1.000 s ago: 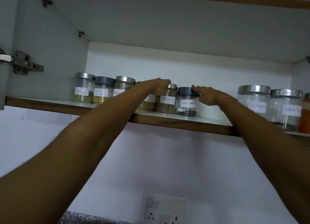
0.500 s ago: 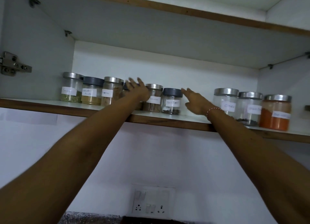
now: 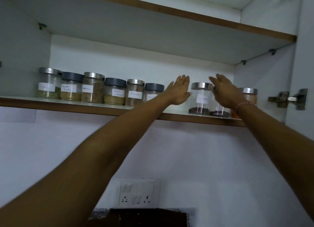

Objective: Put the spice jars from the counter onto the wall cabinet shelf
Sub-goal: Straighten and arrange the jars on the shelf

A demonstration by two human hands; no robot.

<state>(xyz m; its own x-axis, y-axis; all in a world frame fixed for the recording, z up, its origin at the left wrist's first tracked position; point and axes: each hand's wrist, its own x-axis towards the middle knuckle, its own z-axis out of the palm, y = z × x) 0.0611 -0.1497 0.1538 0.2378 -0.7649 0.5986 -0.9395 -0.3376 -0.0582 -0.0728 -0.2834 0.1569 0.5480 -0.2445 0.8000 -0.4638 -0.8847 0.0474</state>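
Several labelled spice jars (image 3: pixel 93 87) stand in a row along the left and middle of the wall cabinet shelf (image 3: pixel 102 109). Further right stands a larger jar labelled cloves (image 3: pixel 200 98), then a jar of black seeds (image 3: pixel 220 112) and an orange-filled jar (image 3: pixel 249 95), both partly hidden. My left hand (image 3: pixel 180 90) is open, fingers spread, just left of the cloves jar. My right hand (image 3: pixel 224 90) is open too, raised in front of the black-seed jar, right of the cloves lid. Neither hand holds anything.
An upper shelf (image 3: pixel 186 14) closes the space above the jars. A door hinge (image 3: pixel 288 99) sits on the right cabinet wall. Below on the white wall is a switch and socket plate (image 3: pixel 138 192), with a dark box (image 3: pixel 147 217) under it.
Both hands let go of the small jars in the middle of the row, opened, and moved right to either side of the cloves jar. The view swung right.
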